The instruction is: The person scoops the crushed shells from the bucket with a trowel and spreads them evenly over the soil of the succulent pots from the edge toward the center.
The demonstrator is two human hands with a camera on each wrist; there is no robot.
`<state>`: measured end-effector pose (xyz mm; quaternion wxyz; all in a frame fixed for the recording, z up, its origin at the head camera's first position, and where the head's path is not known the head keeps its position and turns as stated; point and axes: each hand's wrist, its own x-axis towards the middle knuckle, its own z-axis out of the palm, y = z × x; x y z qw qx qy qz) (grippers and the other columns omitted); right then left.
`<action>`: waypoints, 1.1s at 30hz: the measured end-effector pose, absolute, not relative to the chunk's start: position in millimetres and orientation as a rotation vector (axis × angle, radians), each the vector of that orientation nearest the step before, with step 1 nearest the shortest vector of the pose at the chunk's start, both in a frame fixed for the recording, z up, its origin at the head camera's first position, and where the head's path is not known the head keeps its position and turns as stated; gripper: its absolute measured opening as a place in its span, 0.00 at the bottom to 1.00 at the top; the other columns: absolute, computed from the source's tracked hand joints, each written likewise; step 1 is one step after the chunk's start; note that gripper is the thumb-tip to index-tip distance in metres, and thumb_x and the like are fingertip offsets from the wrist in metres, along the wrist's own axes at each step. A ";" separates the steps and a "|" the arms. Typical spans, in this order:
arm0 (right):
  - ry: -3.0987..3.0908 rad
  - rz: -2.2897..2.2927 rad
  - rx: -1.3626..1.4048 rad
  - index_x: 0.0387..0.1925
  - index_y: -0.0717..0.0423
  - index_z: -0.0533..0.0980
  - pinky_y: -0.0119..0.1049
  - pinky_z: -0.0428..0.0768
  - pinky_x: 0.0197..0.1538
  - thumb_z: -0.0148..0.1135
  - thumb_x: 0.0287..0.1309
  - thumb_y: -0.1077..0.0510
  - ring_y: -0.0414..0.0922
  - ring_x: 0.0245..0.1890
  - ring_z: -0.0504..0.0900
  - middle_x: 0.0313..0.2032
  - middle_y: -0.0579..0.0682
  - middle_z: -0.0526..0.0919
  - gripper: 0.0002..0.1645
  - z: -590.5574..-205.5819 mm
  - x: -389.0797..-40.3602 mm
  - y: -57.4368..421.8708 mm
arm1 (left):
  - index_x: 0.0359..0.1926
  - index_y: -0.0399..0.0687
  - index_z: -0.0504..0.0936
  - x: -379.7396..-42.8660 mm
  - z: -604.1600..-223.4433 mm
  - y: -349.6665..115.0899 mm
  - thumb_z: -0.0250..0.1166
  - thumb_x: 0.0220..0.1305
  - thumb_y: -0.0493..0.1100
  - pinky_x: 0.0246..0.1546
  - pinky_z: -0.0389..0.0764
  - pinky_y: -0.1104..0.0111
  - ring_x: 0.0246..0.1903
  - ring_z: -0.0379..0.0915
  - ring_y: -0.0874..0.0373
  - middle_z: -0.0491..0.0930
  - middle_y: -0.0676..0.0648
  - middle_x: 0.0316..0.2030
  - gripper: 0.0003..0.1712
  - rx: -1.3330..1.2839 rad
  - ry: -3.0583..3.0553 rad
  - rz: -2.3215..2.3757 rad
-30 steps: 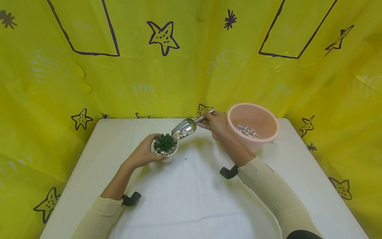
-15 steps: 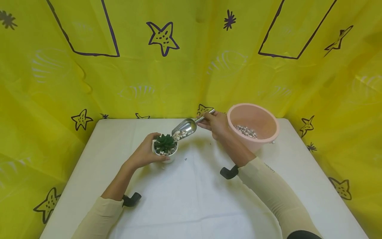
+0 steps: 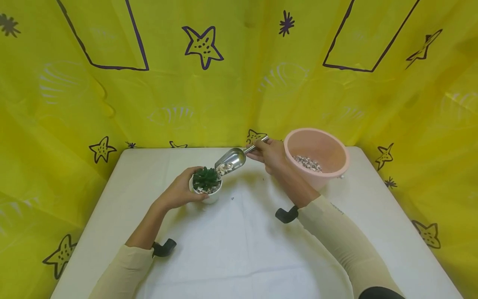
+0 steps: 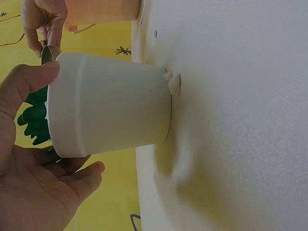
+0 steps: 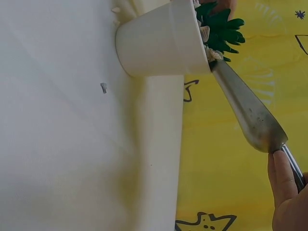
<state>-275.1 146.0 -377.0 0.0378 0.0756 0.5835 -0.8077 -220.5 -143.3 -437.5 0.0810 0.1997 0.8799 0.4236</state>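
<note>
My left hand grips a small white flowerpot by its rim, thumb on the near side and fingers around the far side. In the pot grows a green succulent, with shell or stone bits around its base. A metal scoop is pinched by its handle in my right hand. The scoop tilts down to the left, its lip at the pot's right rim. Pale shell-like pieces lie in the scoop's mouth. In the right wrist view the scoop's underside shows, its lip touching the pot's edge.
A pink basin stands at the back right behind my right forearm, with shell-like bits at its bottom. A dark crumb lies on the white tablecloth. Pale pieces lie by the pot's base. A yellow curtain hangs behind.
</note>
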 end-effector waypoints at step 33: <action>1.785 -2.468 0.252 0.51 0.79 0.64 0.40 0.81 0.42 0.51 0.66 0.67 0.49 0.33 0.85 0.46 0.71 0.77 0.18 -376.2 -275.7 145.8 | 0.66 0.40 0.58 -218.8 -436.4 -139.5 0.79 0.41 0.50 0.60 0.62 0.48 0.61 0.58 0.44 0.62 0.39 0.62 0.55 0.531 2.646 1.283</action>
